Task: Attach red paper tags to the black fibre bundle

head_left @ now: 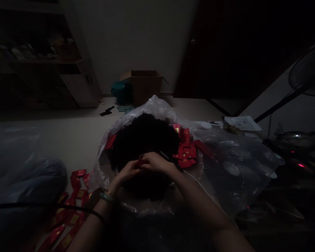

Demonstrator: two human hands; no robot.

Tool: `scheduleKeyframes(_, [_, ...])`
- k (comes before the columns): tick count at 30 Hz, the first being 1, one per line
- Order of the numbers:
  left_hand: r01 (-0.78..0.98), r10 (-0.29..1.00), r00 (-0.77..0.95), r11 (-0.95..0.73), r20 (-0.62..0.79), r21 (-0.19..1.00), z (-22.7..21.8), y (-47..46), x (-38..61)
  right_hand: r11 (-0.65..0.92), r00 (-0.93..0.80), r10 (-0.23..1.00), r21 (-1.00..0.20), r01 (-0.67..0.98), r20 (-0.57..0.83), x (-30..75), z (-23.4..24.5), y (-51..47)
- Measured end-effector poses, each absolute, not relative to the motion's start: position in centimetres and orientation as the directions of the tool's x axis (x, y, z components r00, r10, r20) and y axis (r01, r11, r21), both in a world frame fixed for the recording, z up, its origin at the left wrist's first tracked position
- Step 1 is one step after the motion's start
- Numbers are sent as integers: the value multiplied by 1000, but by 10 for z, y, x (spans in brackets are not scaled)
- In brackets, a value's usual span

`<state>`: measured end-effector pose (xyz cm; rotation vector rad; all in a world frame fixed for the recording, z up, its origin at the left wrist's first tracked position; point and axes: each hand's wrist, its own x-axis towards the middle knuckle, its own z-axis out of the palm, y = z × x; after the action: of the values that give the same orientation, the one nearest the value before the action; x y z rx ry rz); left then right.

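My left hand and my right hand meet over a heap of black, shredded-looking stuff. Closed fingers of both hands are around a small red packet, mostly hidden by them. The black heap lies in a clear plastic bag with its mouth spread wide. Just behind my right hand is a dark object with a straight, shiny edge; its kind is too dim to tell. Several red packets are piled at the right of the heap.
More red packets are scattered at the lower left. Clear plastic sheeting spreads to the right, near a white cable. An open cardboard box stands by the wall, beside a teal bundle. A fan is at far right.
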<state>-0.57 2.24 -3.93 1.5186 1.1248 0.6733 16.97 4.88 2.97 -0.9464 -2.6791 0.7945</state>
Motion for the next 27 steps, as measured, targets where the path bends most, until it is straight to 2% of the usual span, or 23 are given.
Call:
scheduleKeyframes(4, [226,918,386,-1,-88,974,-36,22,-2,661,-747,661,-414,625,-74,168,31,48])
scheduleKeyframes(6, [176,930,365,-23,-43,984,-35,24,0,675,-754,657,-420,606,-32,169,30,47])
scheduleKeyframes(9, [140,952,306,-21,-23,990,-32,26,2,660,-707,689,-544,518,163,175,25,47])
scheduleKeyframes(11, [108,963,264,29,-57,994,-28,26,3,576,-542,787,-663,478,294,180,19,47])
scheduleKeyframes(12, [81,965,248,62,-81,995,-26,26,4,512,-436,842,-722,465,317,182,15,47])
scheduleKeyframes(14, [25,967,225,118,-121,993,-20,24,8,372,-282,921,-816,443,267,184,8,47])
scheduleKeyframes(18, [-13,972,165,173,-169,985,-11,20,18,170,-227,971,-891,420,78,184,-1,48])
scheduleKeyframes(23, [-1,993,6,117,-117,993,-3,18,26,101,-201,979,-926,364,28,186,-2,53])
scheduleKeyframes(27, [-52,988,-67,134,-137,990,-3,18,30,90,-197,980,-958,273,36,186,-5,54])
